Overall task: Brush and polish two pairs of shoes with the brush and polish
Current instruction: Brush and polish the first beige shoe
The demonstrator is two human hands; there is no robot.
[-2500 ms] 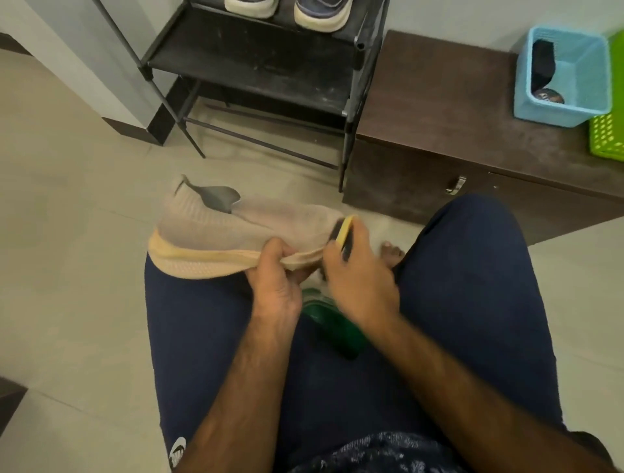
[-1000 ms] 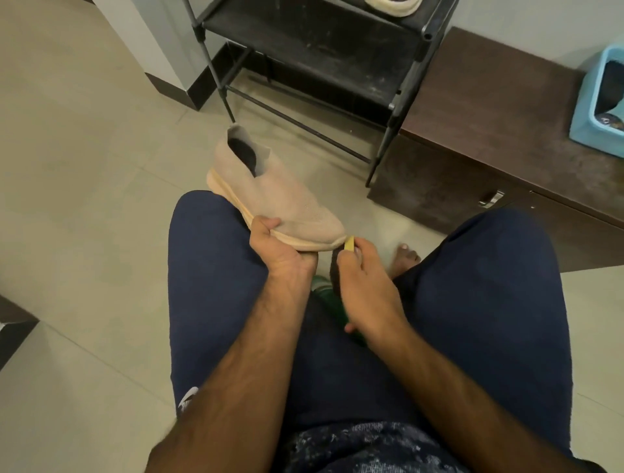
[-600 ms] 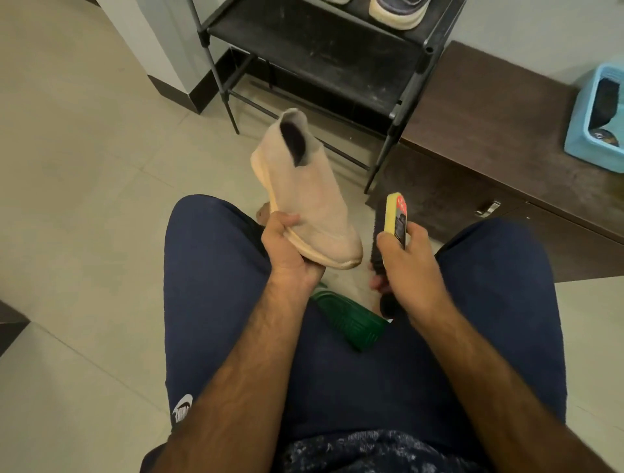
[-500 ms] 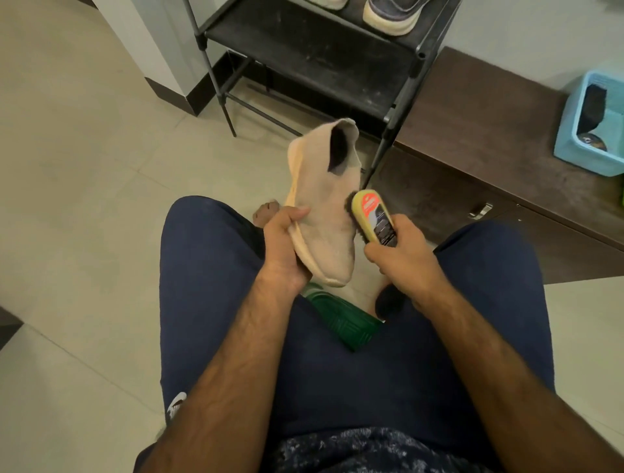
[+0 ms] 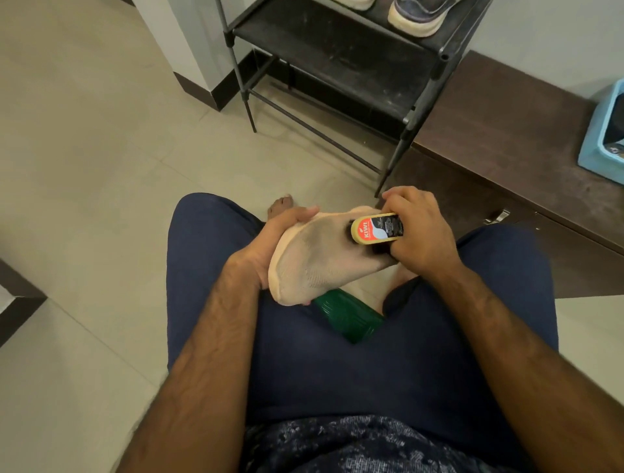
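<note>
A beige knit slip-on shoe lies tilted over my lap, toe toward me. My left hand grips it along its left side and sole. My right hand grips a yellow-backed shoe brush with a label, its dark bristles pressed against the shoe's upper near the opening. Another shoe, dark with a white sole, stands on the black rack, next to a pale one cut off by the frame.
A green stool shows between my legs. A brown low cabinet stands to the right of the rack, with a light blue basket on it. Pale tiled floor spreads to the left.
My left hand has turned the shoe from sideways to toe toward me and lowered it. My right hand has brought the brush from the toe onto the upper.
</note>
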